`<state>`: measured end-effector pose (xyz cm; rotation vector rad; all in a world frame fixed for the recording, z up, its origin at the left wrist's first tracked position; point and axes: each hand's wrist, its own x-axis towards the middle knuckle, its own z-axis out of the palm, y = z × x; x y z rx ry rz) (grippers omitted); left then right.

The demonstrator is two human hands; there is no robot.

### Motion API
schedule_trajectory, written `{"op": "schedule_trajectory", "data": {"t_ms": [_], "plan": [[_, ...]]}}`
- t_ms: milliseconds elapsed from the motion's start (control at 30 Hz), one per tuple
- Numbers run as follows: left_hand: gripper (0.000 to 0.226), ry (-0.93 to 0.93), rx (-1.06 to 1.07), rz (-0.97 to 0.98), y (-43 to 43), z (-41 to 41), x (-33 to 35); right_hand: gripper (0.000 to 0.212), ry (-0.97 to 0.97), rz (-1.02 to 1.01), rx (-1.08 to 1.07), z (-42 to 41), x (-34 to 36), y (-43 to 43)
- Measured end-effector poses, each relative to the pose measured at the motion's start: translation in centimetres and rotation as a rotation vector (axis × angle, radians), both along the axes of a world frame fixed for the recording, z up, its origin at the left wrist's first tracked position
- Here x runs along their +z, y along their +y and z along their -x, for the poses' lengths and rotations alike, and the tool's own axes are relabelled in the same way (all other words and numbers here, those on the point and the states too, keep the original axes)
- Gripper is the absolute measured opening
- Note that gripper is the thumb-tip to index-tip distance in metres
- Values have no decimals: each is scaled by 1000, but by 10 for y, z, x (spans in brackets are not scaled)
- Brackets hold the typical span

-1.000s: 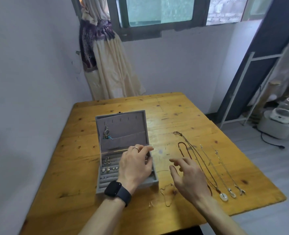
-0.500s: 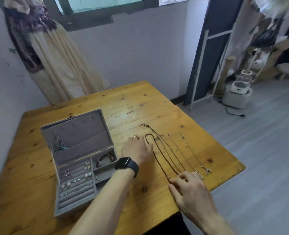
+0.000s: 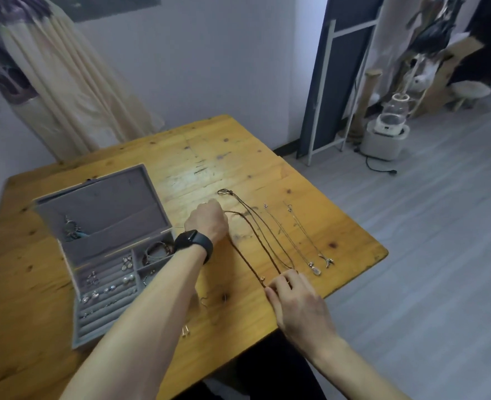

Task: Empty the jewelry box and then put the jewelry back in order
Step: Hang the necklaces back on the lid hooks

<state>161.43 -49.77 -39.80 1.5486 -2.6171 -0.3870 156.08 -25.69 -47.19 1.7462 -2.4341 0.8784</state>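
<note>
Currently the brown cord [image 3: 247,261] lies toward the table's [image 3: 198,157] right edge, just beside three other necklaces [image 3: 292,241]; left hand [image 3: 208,222] curled at its far end, right hand [image 3: 293,295] bent onto its near end, grip not confirmable on either; a sideways drag could tangle them.

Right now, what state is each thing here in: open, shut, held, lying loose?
jewelry box: open, lid propped up.
earrings: in the box's slotted rows.
bracelets: in a box compartment.
brown cord necklace: stretched on the table, a hand at each end.
dark cord necklace: lying loose on the table.
two chain necklaces: lying straight, untouched.
left hand: at the brown cord's far end, fingers hidden.
right hand: fingertips on its near end.
</note>
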Motion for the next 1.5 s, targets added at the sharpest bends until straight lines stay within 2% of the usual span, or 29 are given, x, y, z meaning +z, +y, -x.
{"op": "schedule_trajectory", "data": {"t_ms": [100,200,267,367,433,467,533,633,700,767,867,933,1033,1100,1167,1233,1333,1400,1500], "plan": [[10,441,60,-317,3,-11,30,34,15,-30,1,0,-2,0],[16,779,182,-569,0,-33,77,36,0,-10,50,-2,4,-3],[13,953,247,-682,-7,-54,103,37,-29,8,85,-8,14,-8],[17,1068,257,-704,-18,-92,135,30,-304,64,107,-22,37,-23],[21,1032,212,-644,-22,-117,154,18,-503,107,142,-36,58,-36],[22,950,174,-579,-23,-129,163,20,-590,114,160,-42,68,-44],[20,659,86,-368,-23,-155,182,25,-647,91,181,-54,82,-63],[23,220,-22,9,-26,-188,201,14,-587,-35,191,-67,89,-98],[25,98,-36,160,-30,-203,209,15,-746,-82,198,-77,98,-118],[26,106,-41,218,-34,-214,217,17,-805,-106,232,-88,109,-132],[24,244,-64,248,-38,-222,234,15,-778,-124,322,-105,120,-153],[22,340,-66,249,-38,-224,246,15,-848,-142,383,-113,122,-167],[22,535,-64,132,-39,-224,257,25,-1107,-226,476,-121,125,-183],[23,652,-47,17,-39,-224,259,33,-1246,-235,461,-124,126,-191],[23,736,-33,-89,-37,-223,258,31,-1283,-205,443,-127,124,-196],[22,782,-33,-162,-37,-223,255,17,-1222,-166,417,-128,120,-200],[23,736,-39,-148,-42,-226,249,31,-1093,-118,350,-125,112,-207],[25,586,-50,40,-46,-228,247,38,-952,-75,319,-121,108,-212],[26,323,-41,427,-53,-229,247,24,-726,8,304,-113,105,-220]]}}
